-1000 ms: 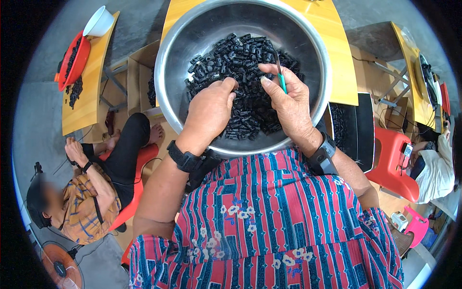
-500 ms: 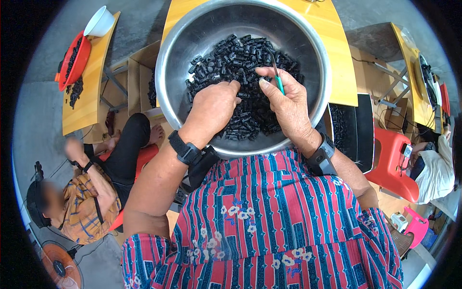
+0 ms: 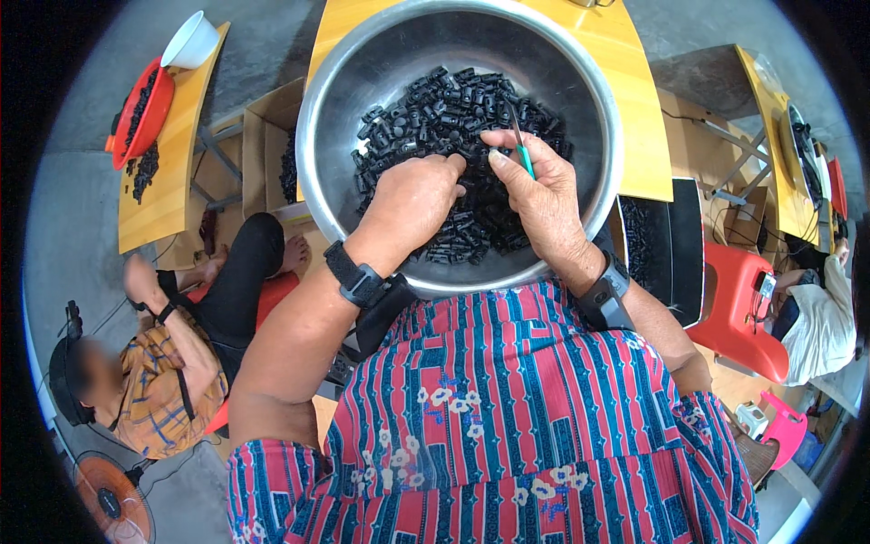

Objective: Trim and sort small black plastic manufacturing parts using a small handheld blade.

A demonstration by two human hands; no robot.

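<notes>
A wide steel bowl (image 3: 317,172) in front of me holds a heap of small black plastic parts (image 3: 453,104). My right hand (image 3: 546,186), over the right side of the heap, pinches a small knife (image 3: 524,156) by its teal handle. The thin blade points up and away from me. My left hand (image 3: 412,204) is closed just left of it, fingertips low over the black parts. Whatever its fingers hold, if anything, is hidden behind the knuckles.
The bowl stands on a yellow table (image 3: 625,91). A box (image 3: 648,245) of black parts sits beside it on the right, near a red stool (image 3: 739,308). On the left, another person (image 3: 172,381) sits by a table with a red basin (image 3: 149,109). A second person (image 3: 820,317) is far right.
My left hand has shifted slightly to the right, nearer the right hand. The right hand with the knife has hardly moved.
</notes>
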